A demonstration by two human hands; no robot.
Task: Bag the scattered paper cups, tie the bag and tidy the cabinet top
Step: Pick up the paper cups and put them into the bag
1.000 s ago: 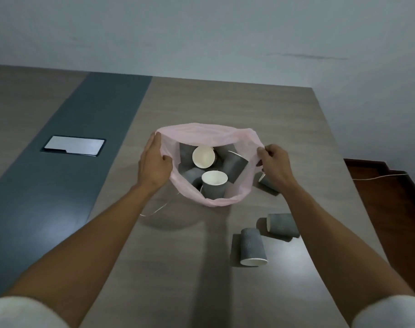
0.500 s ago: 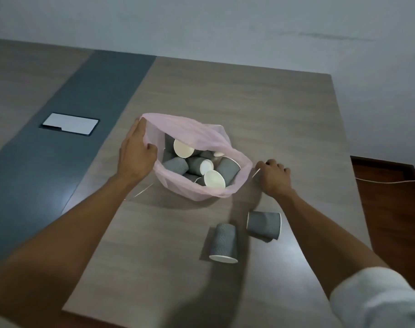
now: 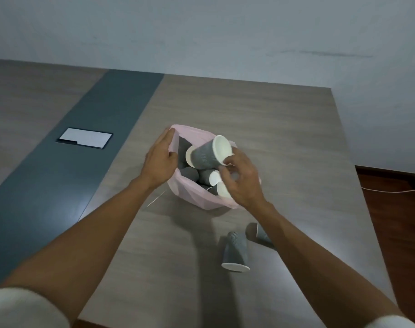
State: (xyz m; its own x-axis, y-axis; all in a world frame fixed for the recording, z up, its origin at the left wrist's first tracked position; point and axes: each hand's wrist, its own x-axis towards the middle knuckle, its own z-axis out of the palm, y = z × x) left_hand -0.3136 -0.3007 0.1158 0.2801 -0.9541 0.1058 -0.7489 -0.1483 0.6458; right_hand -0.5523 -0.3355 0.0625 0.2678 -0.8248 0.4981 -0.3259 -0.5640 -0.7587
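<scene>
A pink plastic bag [image 3: 197,197] stands open on the wooden cabinet top [image 3: 261,119], holding several grey paper cups with white insides. My left hand [image 3: 159,162] grips the bag's left rim. My right hand [image 3: 242,183] holds a grey paper cup [image 3: 207,155] by its rim, tilted over the bag's mouth. Another grey cup [image 3: 235,250] lies on its side nearer to me. A second loose cup [image 3: 263,235] lies beside it, partly hidden by my right forearm.
A dark grey strip [image 3: 83,162] runs along the left with a white rectangular plate [image 3: 84,140] set in it. The cabinet's right edge drops to a reddish floor [image 3: 395,221] with a thin white cable. A pale wall stands behind.
My right hand left the bag's right rim, picked up a cup lying to the right of the bag and carried it over the mouth. My left hand kept its hold on the rim.
</scene>
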